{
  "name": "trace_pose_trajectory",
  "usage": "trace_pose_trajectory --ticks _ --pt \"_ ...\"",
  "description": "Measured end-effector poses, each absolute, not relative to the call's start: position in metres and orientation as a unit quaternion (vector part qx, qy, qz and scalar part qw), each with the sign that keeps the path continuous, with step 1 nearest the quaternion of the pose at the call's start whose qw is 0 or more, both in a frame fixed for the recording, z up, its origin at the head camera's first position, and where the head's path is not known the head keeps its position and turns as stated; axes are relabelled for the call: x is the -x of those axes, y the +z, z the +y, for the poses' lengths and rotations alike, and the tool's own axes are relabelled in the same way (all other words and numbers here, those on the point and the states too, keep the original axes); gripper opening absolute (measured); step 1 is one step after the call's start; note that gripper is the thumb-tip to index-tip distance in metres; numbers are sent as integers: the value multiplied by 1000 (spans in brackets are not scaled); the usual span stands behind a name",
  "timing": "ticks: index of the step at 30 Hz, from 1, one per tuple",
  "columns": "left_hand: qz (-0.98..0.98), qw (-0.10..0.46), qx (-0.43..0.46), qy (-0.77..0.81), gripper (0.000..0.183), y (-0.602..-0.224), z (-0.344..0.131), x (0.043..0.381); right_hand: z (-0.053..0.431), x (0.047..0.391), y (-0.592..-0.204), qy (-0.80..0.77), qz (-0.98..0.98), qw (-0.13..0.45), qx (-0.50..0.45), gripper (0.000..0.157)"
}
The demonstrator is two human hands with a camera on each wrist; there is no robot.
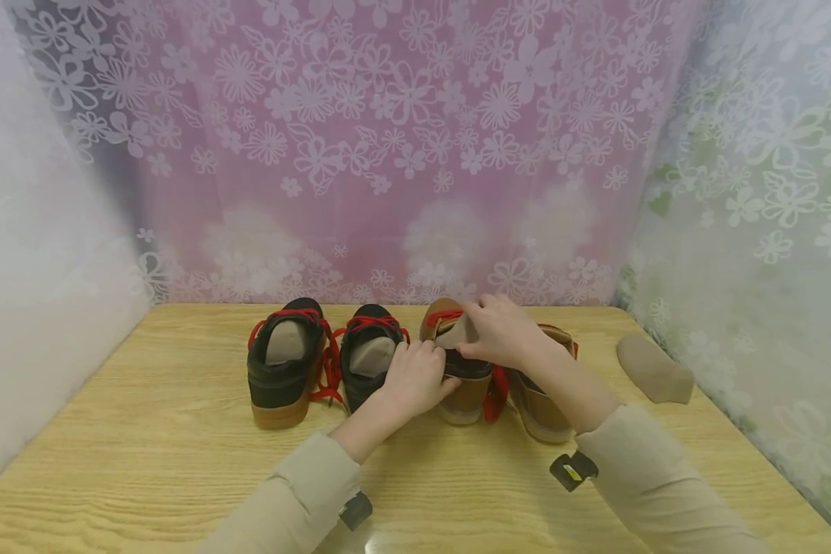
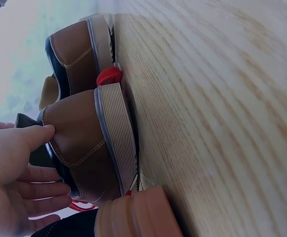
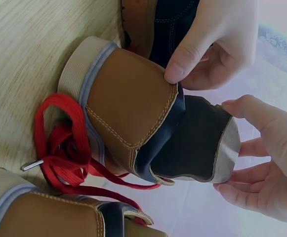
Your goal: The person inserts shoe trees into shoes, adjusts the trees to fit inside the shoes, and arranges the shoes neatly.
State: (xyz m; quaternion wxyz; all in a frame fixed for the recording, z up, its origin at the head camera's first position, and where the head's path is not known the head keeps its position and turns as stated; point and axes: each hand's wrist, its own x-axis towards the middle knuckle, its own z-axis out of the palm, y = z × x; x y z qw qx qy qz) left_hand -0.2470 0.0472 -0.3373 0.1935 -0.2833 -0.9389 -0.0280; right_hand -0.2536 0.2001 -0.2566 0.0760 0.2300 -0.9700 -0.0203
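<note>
A brown shoe (image 1: pixel 467 396) with red laces stands heel toward me. My left hand (image 1: pixel 415 377) grips its heel collar, the thumb (image 3: pixel 178 66) on the outer leather at the rim. Over the shoe's opening, my right hand (image 1: pixel 502 331) pinches a beige shoe insert (image 1: pixel 455 335) between thumb and fingers. In the right wrist view the insert's pale end (image 3: pixel 229 155) sticks out of the shoe, beside a dark flap-like surface (image 3: pixel 190 138). How deep the insert reaches inside is hidden. The second brown shoe (image 1: pixel 540 408) stands to the right, partly behind my right forearm.
Two black shoes with red laces, one at far left (image 1: pixel 277 396) and one nearer (image 1: pixel 360 392), each hold a beige insert. Another beige insert (image 1: pixel 654 369) lies on the wooden table (image 1: pixel 145 462) at the right. Floral curtains (image 1: pixel 388 154) surround the back and sides.
</note>
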Motion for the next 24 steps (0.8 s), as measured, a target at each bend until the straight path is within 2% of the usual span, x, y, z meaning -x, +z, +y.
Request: trace_pose_trajectory --ticks 24 --pt "-937 196 286 -27 42 -338 47 248 192 261 -272 -37 -963 102 -246 60"
